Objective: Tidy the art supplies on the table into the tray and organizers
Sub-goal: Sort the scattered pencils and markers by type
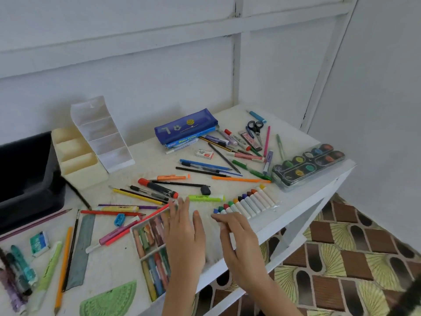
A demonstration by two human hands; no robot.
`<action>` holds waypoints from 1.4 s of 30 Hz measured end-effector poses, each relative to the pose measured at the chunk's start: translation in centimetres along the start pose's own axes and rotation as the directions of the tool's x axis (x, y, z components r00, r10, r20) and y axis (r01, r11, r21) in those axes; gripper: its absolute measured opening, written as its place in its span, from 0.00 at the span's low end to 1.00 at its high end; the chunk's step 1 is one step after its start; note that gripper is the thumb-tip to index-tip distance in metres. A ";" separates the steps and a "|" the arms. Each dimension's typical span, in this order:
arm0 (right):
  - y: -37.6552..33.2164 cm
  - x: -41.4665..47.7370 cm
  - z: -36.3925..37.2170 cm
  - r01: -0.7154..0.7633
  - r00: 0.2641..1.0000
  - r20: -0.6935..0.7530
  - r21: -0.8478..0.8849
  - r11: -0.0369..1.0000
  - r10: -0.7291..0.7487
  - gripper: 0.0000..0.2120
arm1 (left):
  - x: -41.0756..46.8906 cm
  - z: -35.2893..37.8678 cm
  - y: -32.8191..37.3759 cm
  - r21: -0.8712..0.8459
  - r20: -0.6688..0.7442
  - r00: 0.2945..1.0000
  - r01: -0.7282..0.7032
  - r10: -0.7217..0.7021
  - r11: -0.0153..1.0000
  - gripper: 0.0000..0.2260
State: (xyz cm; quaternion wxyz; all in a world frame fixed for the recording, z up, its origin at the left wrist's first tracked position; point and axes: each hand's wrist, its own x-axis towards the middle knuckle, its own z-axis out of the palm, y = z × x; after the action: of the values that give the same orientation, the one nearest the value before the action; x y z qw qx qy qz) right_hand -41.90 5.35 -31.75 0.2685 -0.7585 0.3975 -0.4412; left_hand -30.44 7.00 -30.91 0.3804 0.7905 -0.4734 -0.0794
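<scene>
Both hands hover low over the front of the surface, & neither holds a thing. The R hand has its fingers a bit bent & a little apart. The tips are just beside the near end of the stick pack. I think that pack is the next thing to go, & the R hand is nearer to it than the L hand. The pack runs away from the R fingers, up & to the right, w/ the colour sticks side by side across it. The L hand is flat, fingers straight & close together, over the right edge of the crayon box; can't tell if it touches the box. Just past the L fingers lies a green highlighter, pointing sideways. It sits near the pack too, so a wide grab could bump it. The tray, the cream organizer & the clear organizer are well off to the left of both hands, past the crayon box. Lots of pens & pencils lie loose in between. So the pack prob. has to be lifted & carried over them, not slid. A paint set sits past the far end of the pack. The pack is close to the front edge, so a push the wrong way could knock it off.
</scene>
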 end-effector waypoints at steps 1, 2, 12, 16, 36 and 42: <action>0.7 1.4 -0.7 -0.026 1.000 0.001 0.025 0.999 0.026 0.12 | 1.0 0.8 1.2 -0.030 0.024 1.000 0.000 0.001 1.000 0.19; 1.7 2.8 -1.4 -0.051 0.999 0.006 0.039 0.998 0.051 0.11 | 2.2 1.9 2.2 -0.055 0.046 0.999 -0.007 0.010 0.998 0.19; 11.0 17.7 -9.3 -0.177 0.984 0.046 0.089 0.980 0.173 0.14 | 13.2 13.4 9.9 -0.003 0.126 0.975 -0.184 0.183 0.983 0.20; 14.2 22.8 -10.8 -0.256 0.954 0.161 -0.004 0.967 0.253 0.13 | 17.8 16.6 11.0 0.115 0.157 0.977 -0.166 0.147 0.979 0.21; 19.1 33.2 -4.5 -0.292 0.840 0.254 -0.533 0.794 0.480 0.10 | 19.4 20.5 8.7 0.118 0.134 0.991 -0.029 0.013 0.993 0.31; 19.5 33.0 -4.3 -0.412 0.841 0.178 -0.399 0.819 0.510 0.07 | 19.2 20.3 9.0 0.089 0.144 0.990 -0.016 0.003 0.996 0.33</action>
State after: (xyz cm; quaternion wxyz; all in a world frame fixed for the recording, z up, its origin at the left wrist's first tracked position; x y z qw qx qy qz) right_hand -43.08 -33.12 -29.46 0.2836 -0.7270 0.6004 -0.1748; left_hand -36.10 -21.58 -34.45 0.3096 0.7968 -0.5065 -0.1128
